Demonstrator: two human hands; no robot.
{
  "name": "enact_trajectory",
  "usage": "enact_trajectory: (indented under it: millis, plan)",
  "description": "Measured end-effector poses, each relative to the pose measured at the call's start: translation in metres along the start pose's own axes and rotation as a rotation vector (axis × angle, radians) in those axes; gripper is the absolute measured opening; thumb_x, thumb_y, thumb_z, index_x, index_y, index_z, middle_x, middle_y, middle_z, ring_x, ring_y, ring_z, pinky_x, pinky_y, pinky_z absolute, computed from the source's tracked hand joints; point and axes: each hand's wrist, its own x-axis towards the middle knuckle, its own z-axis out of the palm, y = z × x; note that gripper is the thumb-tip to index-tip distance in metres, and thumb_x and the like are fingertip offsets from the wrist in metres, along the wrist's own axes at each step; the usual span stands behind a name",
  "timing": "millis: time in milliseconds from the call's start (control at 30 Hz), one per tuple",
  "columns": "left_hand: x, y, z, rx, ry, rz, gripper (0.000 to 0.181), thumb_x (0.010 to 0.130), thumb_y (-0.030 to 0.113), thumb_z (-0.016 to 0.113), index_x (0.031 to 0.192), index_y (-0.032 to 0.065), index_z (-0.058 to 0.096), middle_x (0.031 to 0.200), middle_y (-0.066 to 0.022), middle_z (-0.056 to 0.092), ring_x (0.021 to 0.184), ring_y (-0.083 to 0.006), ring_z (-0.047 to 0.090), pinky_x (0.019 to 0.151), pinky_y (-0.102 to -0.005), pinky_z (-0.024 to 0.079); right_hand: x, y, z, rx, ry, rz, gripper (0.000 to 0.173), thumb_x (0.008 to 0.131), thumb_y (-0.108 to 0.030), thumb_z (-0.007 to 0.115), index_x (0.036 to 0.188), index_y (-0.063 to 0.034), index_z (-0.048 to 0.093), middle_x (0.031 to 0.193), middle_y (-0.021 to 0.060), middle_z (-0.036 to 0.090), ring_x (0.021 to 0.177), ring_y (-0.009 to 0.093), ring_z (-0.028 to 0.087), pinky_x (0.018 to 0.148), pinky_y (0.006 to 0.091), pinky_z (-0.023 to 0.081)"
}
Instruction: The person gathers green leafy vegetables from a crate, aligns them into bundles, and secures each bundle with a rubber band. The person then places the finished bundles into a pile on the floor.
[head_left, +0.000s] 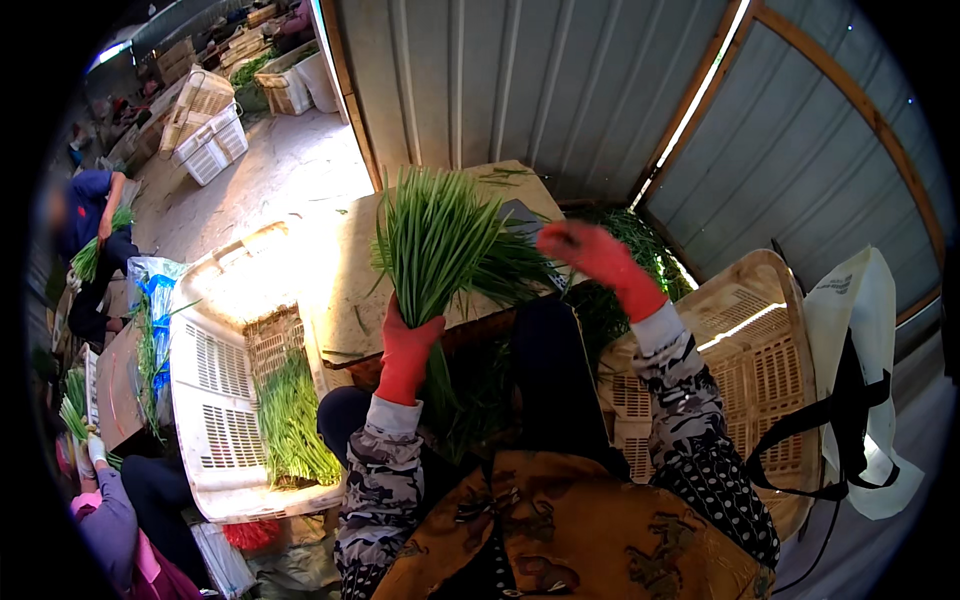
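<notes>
My left hand (407, 341), in a red rubber glove, grips a thick bunch of long green stalks, probably garlic chives (435, 244), near its lower end. The bunch stands nearly upright above a worn low table (345, 292), its tips fanned out at the top. More green stalks (517, 266) lie on the table to its right. Behind them shows part of a flat grey object (519, 216), mostly covered. My right hand (589, 251), also red-gloved, is raised above the table's right side, apart from the bunch. Motion blurs its fingers, and nothing shows in it.
A plastic crate (217, 427) with green stalks (296, 427) stands left of my knees. Another crate (750, 360) and a white bag (855, 375) are at my right. Corrugated metal walls (510, 82) rise behind the table. Two people (90, 210) work at the left.
</notes>
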Motion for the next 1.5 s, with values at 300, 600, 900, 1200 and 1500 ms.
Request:
enact_trajectory:
  millis: [300,600,900,1200,1500]
  plan:
    - [-0.008,0.007,0.017,-0.105,-0.069,-0.052,0.076,0.068,0.001,0.069,0.136,0.0042,0.035,0.106,-0.0092,0.062,0.089,-0.0197,0.063,0.073,-0.0304,0.053,0.009,-0.039,0.155,1.070,-0.306,-0.095,0.067,0.081,-0.030,0.072,0.135,-0.0037,0.042,0.128,0.0083,0.053,0.114,0.020,0.051,0.095,0.0325,0.042]
    - [-0.010,0.003,0.021,0.582,0.128,0.003,0.098,0.071,0.025,0.074,0.146,0.0079,0.014,0.113,-0.0234,0.060,0.102,-0.0385,0.061,0.081,-0.0430,0.050,0.034,-0.055,0.186,1.118,-0.155,-0.087,0.048,0.078,-0.016,0.073,0.121,-0.0036,0.056,0.113,0.0061,0.062,0.100,0.018,0.059,0.087,0.0327,0.047]
    - [-0.015,0.066,-0.012,0.687,0.218,0.520,0.089,0.075,0.021,0.076,0.146,0.0057,0.023,0.118,-0.0210,0.060,0.106,-0.0337,0.060,0.089,-0.0409,0.047,0.031,-0.046,0.146,1.106,-0.237,-0.013,0.050,0.075,-0.011,0.073,0.122,-0.0016,0.056,0.113,0.0079,0.063,0.102,0.019,0.059,0.091,0.0320,0.046]
    - [0.032,0.046,-0.035,-0.107,-0.250,0.295,0.053,0.082,0.017,0.071,0.127,-0.0001,0.049,0.117,-0.0106,0.061,0.105,-0.0213,0.059,0.091,-0.0338,0.046,0.025,-0.072,0.139,0.507,-0.549,-0.297,0.075,0.071,-0.023,0.079,0.135,-0.0049,0.044,0.131,0.0118,0.052,0.124,0.023,0.045,0.103,0.0360,0.037]
    - [0.028,0.043,-0.021,-0.623,-0.032,-0.077,0.046,0.080,0.007,0.068,0.122,0.0004,0.050,0.108,-0.0111,0.062,0.094,-0.0231,0.063,0.079,-0.0345,0.054,0.030,-0.068,0.158,0.684,-0.737,-0.280,0.076,0.072,-0.028,0.079,0.135,-0.0046,0.044,0.133,0.0114,0.051,0.125,0.024,0.044,0.104,0.0359,0.036]
